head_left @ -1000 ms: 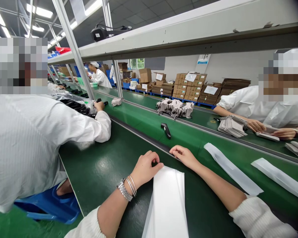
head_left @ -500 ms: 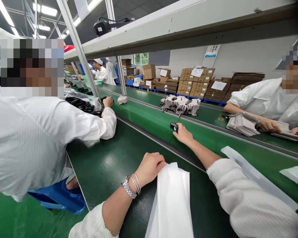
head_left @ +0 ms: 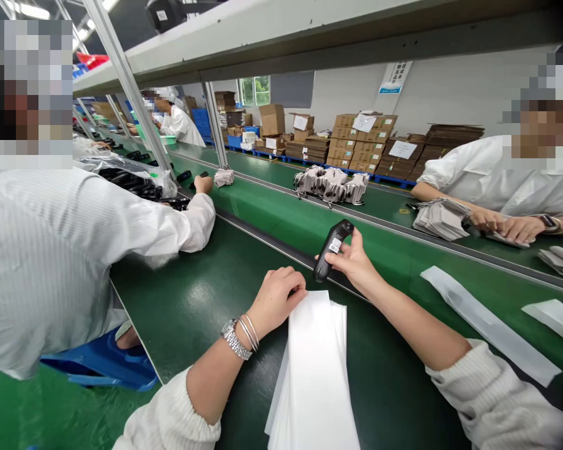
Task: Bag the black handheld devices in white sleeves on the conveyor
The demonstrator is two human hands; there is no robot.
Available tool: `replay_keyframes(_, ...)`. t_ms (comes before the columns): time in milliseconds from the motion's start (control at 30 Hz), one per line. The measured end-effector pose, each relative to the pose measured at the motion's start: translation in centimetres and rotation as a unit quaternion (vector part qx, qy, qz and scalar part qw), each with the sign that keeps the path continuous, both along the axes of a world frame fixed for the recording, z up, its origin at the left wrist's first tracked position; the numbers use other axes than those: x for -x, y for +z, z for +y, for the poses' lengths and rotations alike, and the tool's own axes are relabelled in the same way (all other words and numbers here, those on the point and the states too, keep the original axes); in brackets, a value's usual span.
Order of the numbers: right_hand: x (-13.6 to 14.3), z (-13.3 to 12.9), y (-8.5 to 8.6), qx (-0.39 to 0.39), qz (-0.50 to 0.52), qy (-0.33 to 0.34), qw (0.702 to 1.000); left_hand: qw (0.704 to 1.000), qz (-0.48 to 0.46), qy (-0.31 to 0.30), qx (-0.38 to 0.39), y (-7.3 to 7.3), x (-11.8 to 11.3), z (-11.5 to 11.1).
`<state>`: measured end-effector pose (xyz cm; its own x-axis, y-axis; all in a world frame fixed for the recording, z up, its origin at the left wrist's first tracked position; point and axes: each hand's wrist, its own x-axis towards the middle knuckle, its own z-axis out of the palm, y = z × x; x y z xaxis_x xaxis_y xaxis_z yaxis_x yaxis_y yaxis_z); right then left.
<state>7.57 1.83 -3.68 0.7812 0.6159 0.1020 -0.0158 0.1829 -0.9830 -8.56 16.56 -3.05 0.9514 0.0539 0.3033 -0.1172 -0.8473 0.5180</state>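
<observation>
My right hand [head_left: 356, 262] grips a black handheld device [head_left: 332, 249] with a small white label, lifted above the near edge of the green conveyor belt [head_left: 281, 222]. My left hand [head_left: 276, 301] pinches the top edge of a stack of white foam bags [head_left: 315, 369] lying on the dark green table [head_left: 192, 306] in front of me. The device's lower end hangs just above that top edge, beside my left fingers.
A person in a white coat [head_left: 75, 250] sits close on my left, reaching to the belt. Another person [head_left: 497, 181] works across it with a grey stack [head_left: 441, 220]. Loose foam bags [head_left: 488, 325] and a pile of grey items [head_left: 331, 185] lie on the belt. Cartons stand behind.
My right hand reached out to the black device on the belt, took hold of it and has brought it back toward the bags. My left hand stayed on the stack.
</observation>
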Motion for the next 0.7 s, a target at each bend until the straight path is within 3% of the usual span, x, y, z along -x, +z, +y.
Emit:
replay_keyframes(167, 2.1, 0.3, -0.7, -0.008, -0.004, 0.038, 0.999, 0.999, -0.03, -0.021, 0.032, 0.3, 0.1, -0.2)
replay_keyframes(300, 3.5, 0.6, -0.8, 0.028, -0.046, 0.081, 0.995, 0.995, -0.061, -0.025, 0.069, 0.9, 0.3, -0.7)
replay_keyframes(533, 5.8, 0.2, -0.1, 0.092, -0.068, 0.194, 0.974, 0.976, -0.143, 0.064, 0.152, 1.2, 0.5, -1.0)
replay_keyframes(633, 6.6, 0.0, 0.1, 0.108, -0.024, 0.284, 0.952, 0.967, -0.155, 0.082, 0.184, 1.0, 0.5, -0.8)
replay_keyframes(700, 6.3, 0.1, 0.5, 0.103, 0.013, 0.283, 0.954, 0.963, -0.155, 0.087, 0.203, 0.9, 0.3, -0.6)
